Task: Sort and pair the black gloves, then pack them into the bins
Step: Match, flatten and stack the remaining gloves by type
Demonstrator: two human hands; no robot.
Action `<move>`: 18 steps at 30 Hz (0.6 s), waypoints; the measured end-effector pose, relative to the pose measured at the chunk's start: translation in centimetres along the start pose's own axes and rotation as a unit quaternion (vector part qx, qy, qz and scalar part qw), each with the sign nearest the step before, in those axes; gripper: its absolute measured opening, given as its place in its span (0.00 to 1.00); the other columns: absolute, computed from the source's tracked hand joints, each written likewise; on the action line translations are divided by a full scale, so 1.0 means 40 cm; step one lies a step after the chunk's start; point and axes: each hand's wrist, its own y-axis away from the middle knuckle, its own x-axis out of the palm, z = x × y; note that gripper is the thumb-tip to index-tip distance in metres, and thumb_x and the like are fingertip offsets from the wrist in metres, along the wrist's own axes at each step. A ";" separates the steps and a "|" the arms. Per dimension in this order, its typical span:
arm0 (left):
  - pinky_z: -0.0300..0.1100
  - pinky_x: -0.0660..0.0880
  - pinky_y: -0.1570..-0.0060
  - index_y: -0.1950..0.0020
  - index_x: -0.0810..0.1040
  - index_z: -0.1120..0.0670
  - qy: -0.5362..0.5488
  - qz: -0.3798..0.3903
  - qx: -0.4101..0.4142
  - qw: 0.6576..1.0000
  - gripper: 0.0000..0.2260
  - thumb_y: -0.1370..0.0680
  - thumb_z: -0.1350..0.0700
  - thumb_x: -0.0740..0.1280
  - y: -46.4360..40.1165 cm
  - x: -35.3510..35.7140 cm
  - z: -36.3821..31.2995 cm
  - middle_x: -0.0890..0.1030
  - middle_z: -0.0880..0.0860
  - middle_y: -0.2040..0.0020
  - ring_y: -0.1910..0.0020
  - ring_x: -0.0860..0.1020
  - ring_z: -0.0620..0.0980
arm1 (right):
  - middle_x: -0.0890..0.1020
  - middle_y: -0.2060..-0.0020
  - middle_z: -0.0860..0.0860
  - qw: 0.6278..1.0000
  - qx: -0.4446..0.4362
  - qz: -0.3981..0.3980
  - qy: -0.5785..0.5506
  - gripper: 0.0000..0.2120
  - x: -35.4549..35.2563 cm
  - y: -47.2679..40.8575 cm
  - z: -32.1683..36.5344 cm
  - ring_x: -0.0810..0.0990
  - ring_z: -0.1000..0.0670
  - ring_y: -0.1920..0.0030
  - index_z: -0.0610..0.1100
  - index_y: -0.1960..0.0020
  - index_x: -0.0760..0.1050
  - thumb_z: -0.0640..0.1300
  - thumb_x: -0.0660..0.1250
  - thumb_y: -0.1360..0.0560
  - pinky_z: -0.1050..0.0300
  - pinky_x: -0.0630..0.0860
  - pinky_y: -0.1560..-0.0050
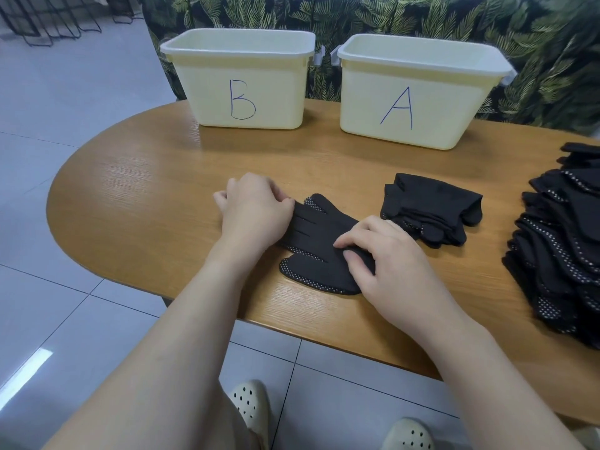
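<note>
A pair of black gloves with white grip dots (316, 248) lies flat on the wooden table (146, 196), one glove on top of the other. My left hand (256, 209) pinches the glove fingertips at the left end. My right hand (380, 251) pinches the cuff end on the right. A folded bundle of black gloves (428, 212) sits just to the right of them. A tall pile of loose black gloves (561, 241) fills the table's right edge. Two pale yellow bins stand at the back: bin B (240, 79) on the left and bin A (418, 92) on the right.
The table's rounded left end and its near edge border a tiled floor (65, 313). A leaf-patterned backdrop (422, 21) stands behind the bins. My feet in pale clogs (250, 404) show below the table edge.
</note>
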 end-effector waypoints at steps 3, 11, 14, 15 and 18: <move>0.49 0.58 0.42 0.58 0.81 0.48 -0.019 0.008 -0.005 1.000 0.05 0.23 0.51 0.67 0.003 0.009 -0.004 0.77 0.48 0.48 0.40 0.70 0.55 | 0.77 0.50 0.58 1.000 -0.001 0.003 -0.002 0.08 -0.002 0.001 0.001 0.75 0.53 0.46 0.50 0.45 0.82 0.41 0.66 0.19 0.47 0.74 0.41; 0.45 0.55 0.39 0.52 0.82 0.43 0.035 0.048 0.045 0.997 0.06 0.21 0.43 0.68 -0.008 0.010 -0.028 0.74 0.47 0.41 0.33 0.68 0.52 | 0.77 0.48 0.59 1.000 -0.007 -0.011 -0.010 0.09 -0.046 0.036 -0.011 0.75 0.54 0.45 0.50 0.43 0.82 0.41 0.68 0.21 0.48 0.74 0.40; 0.47 0.56 0.37 0.55 0.83 0.44 0.022 0.072 0.049 0.996 0.10 0.24 0.39 0.70 -0.013 0.024 -0.041 0.75 0.47 0.43 0.34 0.68 0.52 | 0.78 0.48 0.58 1.000 0.012 -0.027 -0.004 0.08 -0.064 0.055 -0.032 0.75 0.54 0.44 0.49 0.44 0.82 0.41 0.69 0.22 0.47 0.76 0.41; 0.47 0.57 0.38 0.56 0.83 0.44 0.022 0.077 0.045 0.996 0.10 0.24 0.39 0.71 -0.014 0.029 -0.045 0.75 0.47 0.44 0.34 0.68 0.52 | 0.78 0.48 0.58 1.000 0.016 -0.026 -0.001 0.08 -0.066 0.060 -0.037 0.75 0.54 0.44 0.49 0.44 0.82 0.42 0.69 0.22 0.47 0.76 0.41; 0.45 0.57 0.41 0.60 0.80 0.45 0.052 0.066 0.036 0.996 0.08 0.24 0.43 0.73 -0.015 0.031 -0.054 0.74 0.45 0.50 0.36 0.70 0.52 | 0.78 0.48 0.59 0.999 0.027 -0.020 -0.004 0.07 -0.064 0.071 -0.045 0.75 0.55 0.44 0.49 0.44 0.82 0.44 0.68 0.21 0.48 0.76 0.40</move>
